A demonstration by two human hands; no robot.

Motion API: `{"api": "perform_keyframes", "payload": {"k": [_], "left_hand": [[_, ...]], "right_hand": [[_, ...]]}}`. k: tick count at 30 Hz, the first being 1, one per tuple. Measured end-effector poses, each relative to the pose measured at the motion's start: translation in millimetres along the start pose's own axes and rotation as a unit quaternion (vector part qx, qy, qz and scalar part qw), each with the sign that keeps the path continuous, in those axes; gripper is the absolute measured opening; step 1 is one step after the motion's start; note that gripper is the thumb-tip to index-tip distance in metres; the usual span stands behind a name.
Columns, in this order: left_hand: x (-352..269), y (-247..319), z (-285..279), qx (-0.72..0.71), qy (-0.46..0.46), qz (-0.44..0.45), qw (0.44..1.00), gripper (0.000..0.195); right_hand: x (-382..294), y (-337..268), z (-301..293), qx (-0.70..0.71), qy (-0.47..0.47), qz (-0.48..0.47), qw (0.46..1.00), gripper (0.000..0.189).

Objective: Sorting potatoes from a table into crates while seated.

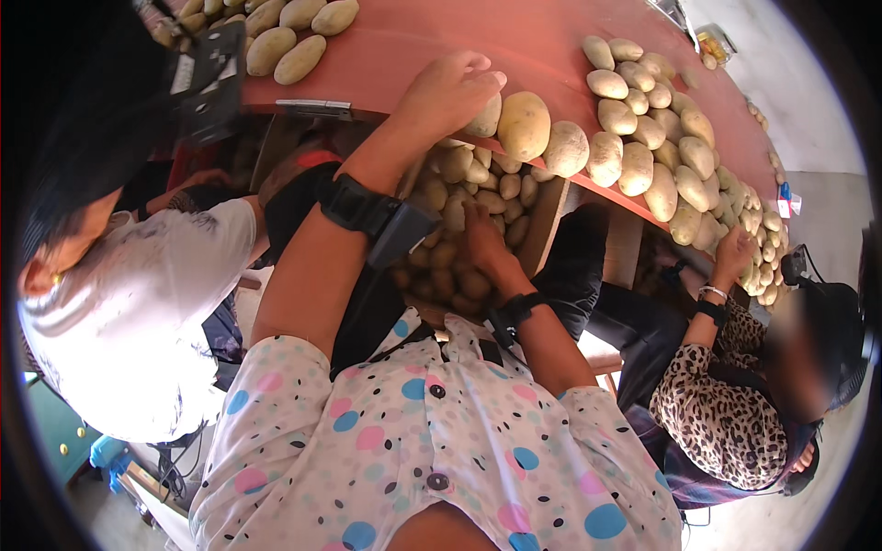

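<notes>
My left hand (pixel 451 89) is over the edge of the red tabletop (pixel 427 34), its fingers curled. Just under its outer side is a potato (pixel 485 118), partly covered by the hand; whether the fingers grip it is unclear. Beside that potato, a large yellowish potato (pixel 524 127) and a rounder one (pixel 566 149) stand in a row along the edge. Below the tabletop, my right hand (pixel 484 234) reaches into an open wooden drawer (pixel 544 237) full of potatoes (pixel 451 272). Its fingertips are among the potatoes and partly hidden, so its hold cannot be made out.
Many potatoes (pixel 648 131) cover the table's right side; another group (pixel 272 49) lies at upper left. A metal clip-like bar (pixel 313 108) is on the table edge. Co-workers sit close on both sides, one in white (pixel 138 296), one in leopard print (pixel 723 420), whose hand (pixel 735 255) is near potatoes.
</notes>
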State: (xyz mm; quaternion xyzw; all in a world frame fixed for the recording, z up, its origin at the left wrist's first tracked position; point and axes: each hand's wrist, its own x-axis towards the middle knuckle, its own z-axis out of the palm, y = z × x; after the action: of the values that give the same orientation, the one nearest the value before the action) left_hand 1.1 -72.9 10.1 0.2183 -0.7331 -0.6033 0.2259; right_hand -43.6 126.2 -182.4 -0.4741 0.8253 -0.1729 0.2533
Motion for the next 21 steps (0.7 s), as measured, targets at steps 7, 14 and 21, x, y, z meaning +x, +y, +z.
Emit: {"api": "perform_keyframes", "payload": {"k": [7, 14, 21], "left_hand": [[2, 0, -1, 0.121, 0.056, 0.042, 0.990, 0.048], [5, 3, 4, 0.175, 0.089, 0.115, 0.974, 0.046], [8, 6, 10, 0.177, 0.094, 0.116, 0.973, 0.044]], "right_hand": [[46, 10, 33, -0.033, 0.029, 0.091, 0.995, 0.081], [62, 26, 6, 0.005, -0.094, 0.046, 0.994, 0.084], [79, 17, 21, 0.005, -0.134, 0.076, 0.988, 0.067]]}}
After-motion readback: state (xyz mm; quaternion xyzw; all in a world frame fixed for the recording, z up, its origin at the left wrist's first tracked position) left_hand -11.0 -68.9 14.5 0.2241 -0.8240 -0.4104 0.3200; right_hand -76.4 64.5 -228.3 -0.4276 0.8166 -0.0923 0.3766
